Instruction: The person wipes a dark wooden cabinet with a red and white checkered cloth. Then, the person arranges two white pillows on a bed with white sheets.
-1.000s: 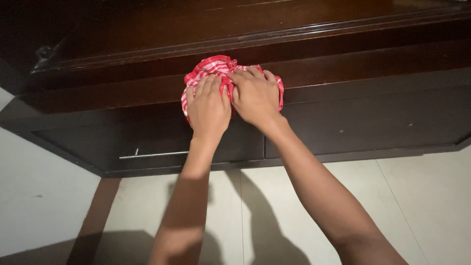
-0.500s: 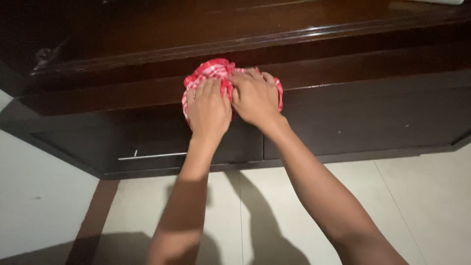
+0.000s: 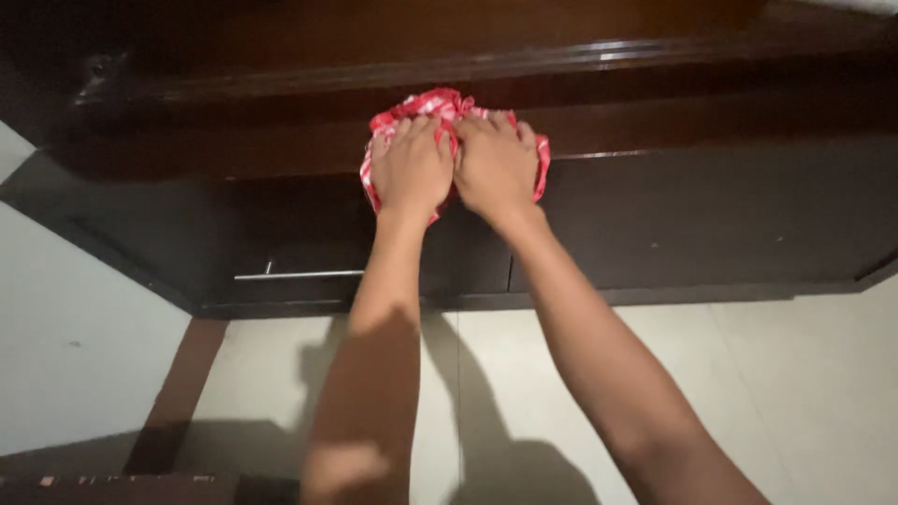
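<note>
Head view, looking down along both of my bare arms toward a dark wooden cabinet [image 3: 711, 215] standing on a pale tiled floor [image 3: 748, 393].

My left hand [image 3: 409, 171] and right hand [image 3: 496, 168] lie side by side, thumbs touching at the middle, both pressed flat on a bunched red and white cloth [image 3: 447, 105]. The cloth sits directly under the palms, against the cabinet's front ledge, just below the glossy top edge [image 3: 561, 58]. Only its fringes show: a crumpled ridge above the fingertips, a strip at the outer side of the left hand, another at the outer side of the right hand. It spreads slightly wider than the two hands together, so its long axis runs left to right, parallel to the ledge.

As for the grip, the fingers of both hands are curled lightly over the cloth's top, pressing rather than pinching; I cannot tell whether any fabric is gathered inside the palms. Neither hand is nearer the cloth than the other; they share it evenly, the left arm reaching straight ahead and the right arm coming in at a slant from the lower right.

Below the left wrist, a slim metal drawer handle [image 3: 297, 275] runs horizontally, apart from both hands.
</note>
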